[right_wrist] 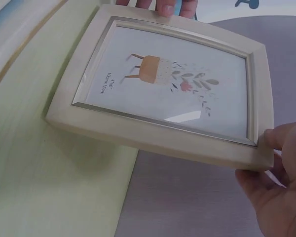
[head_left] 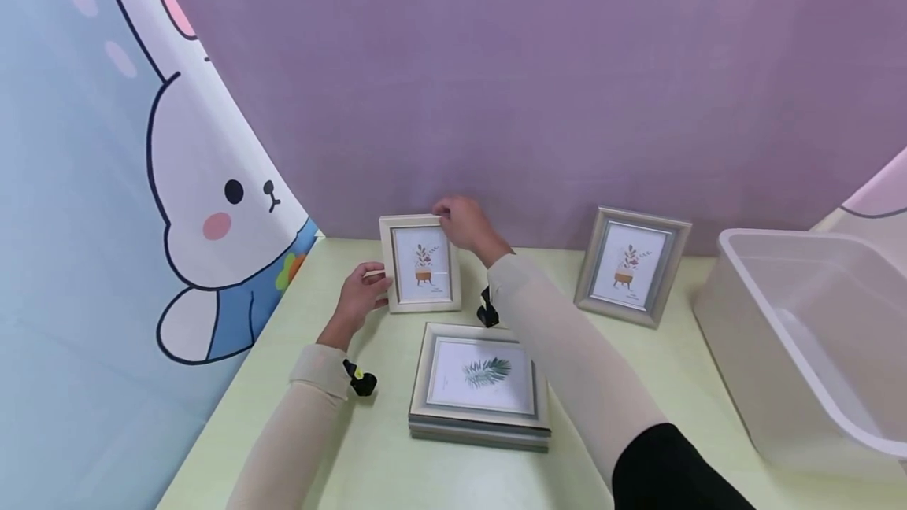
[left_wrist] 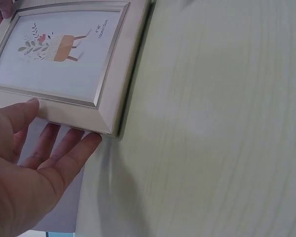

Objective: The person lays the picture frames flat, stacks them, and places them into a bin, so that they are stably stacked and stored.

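A cream picture frame (head_left: 423, 303) with a potted-plant print stands upright at the back left of the table, near the purple backdrop. My left hand (head_left: 363, 295) holds its left edge, thumb at the front and fingers along the side, as the left wrist view shows. At the top right corner, my right hand (head_left: 464, 225) pinches the frame between thumb and fingers. In the right wrist view the frame's border (right_wrist: 163, 148) fills the middle, and the right hand (right_wrist: 281, 173) grips one corner.
In front lies a stack of picture frames (head_left: 480, 419), the top one with a green leaf print. A silver-beige picture frame (head_left: 633, 266) leans tilted at the back right. Right of it stands a large off-white plastic bin (head_left: 751, 352). A purple backdrop (head_left: 538, 85) rises behind the table (head_left: 383, 455).
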Tool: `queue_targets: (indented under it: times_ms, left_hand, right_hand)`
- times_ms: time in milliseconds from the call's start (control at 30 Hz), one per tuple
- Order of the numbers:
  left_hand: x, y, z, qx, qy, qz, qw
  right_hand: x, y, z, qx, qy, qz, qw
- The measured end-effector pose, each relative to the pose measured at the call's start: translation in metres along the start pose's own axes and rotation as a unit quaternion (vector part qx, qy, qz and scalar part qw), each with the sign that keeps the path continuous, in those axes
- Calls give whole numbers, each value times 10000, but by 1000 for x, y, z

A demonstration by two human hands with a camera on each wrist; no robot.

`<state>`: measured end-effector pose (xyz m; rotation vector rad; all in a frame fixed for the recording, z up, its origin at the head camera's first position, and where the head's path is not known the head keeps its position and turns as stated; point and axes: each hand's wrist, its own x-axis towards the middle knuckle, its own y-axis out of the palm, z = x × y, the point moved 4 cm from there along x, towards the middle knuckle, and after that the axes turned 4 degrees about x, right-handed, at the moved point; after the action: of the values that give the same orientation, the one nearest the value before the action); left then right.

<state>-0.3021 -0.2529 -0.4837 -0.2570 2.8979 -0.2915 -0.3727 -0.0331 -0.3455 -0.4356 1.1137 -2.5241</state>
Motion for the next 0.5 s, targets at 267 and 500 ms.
queue_targets:
  times_ms: [267,500]
  left_hand:
    - [1,0,3,162,109,-85,9998]
    - [1,2,0,200,104,-106,9997]
  right_hand:
    - [1,5,-4,114,49,-166,9998]
    - [0,5,-6,218,97,-345,9991]
